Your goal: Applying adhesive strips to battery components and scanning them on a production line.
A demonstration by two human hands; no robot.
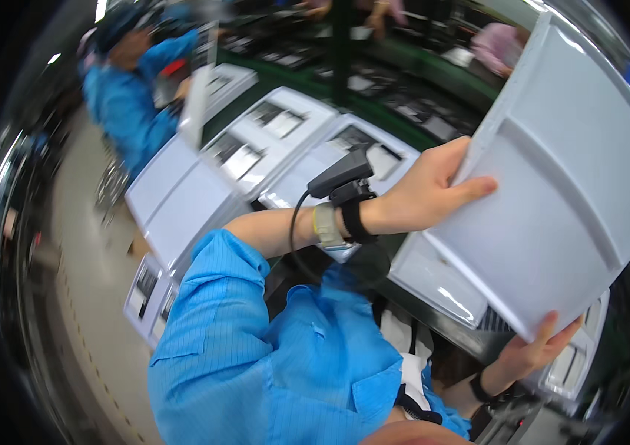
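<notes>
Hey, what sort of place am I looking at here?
Probably a factory assembly or packing line: white trays holding dark and pale parts lie side by side, a co-worker wears a blue jacket, and the left hand and right hand hold a large white panel.

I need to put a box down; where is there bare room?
The largest free patch in view is the pale floor, between the dashed line at left and the white trays. The middle is crowded: trays lie close together, and the left hand and right hand hold up a white panel on the right.
</notes>
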